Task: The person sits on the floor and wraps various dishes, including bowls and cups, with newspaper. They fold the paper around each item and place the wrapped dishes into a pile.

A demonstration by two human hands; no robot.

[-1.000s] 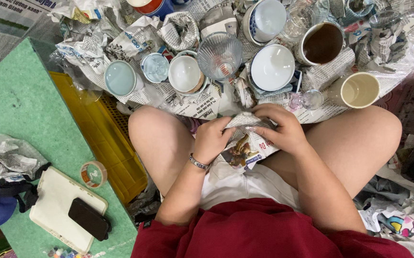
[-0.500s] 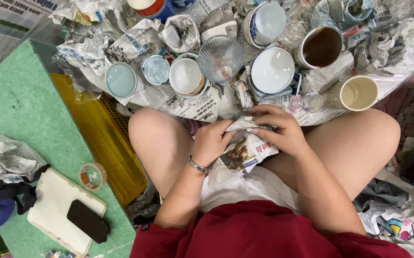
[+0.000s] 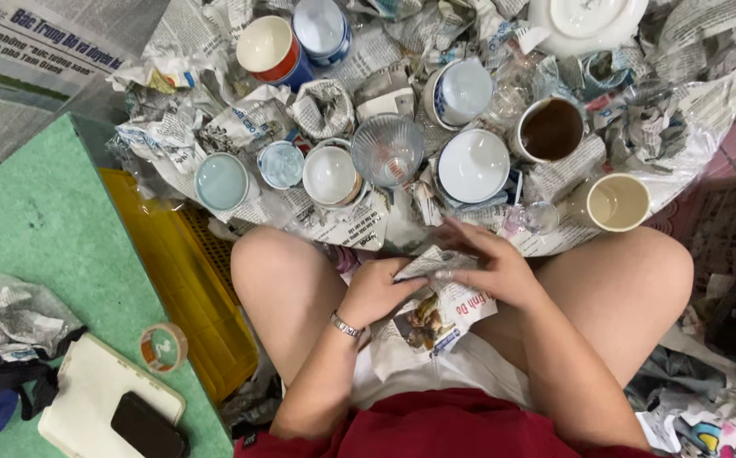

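Note:
I sit with bare knees apart and work over my lap. My left hand (image 3: 378, 291), with a metal bracelet on the wrist, and my right hand (image 3: 488, 268) both grip a bundle of crumpled newspaper (image 3: 437, 307) that wraps something I cannot see. The right hand's fingers press over the top of the bundle; the left hand clasps its left side. Just beyond my knees stand a ribbed clear glass bowl (image 3: 387, 148), a white bowl (image 3: 473, 165) and a cream mug (image 3: 617, 202).
Several cups, mugs and bowls stand among crumpled newspaper ahead, including a brown-lined mug (image 3: 551, 130) and a pale blue cup (image 3: 221, 181). A yellow crate (image 3: 183, 280) lies at my left knee. On the green mat (image 3: 37, 237) are a tape roll (image 3: 162, 347), a black phone (image 3: 147, 427) and wadded paper (image 3: 16, 318).
The camera has tilted down slightly, so the dishes sit lower in view. My hands have shifted on the bundle, the right hand folding paper over its top.

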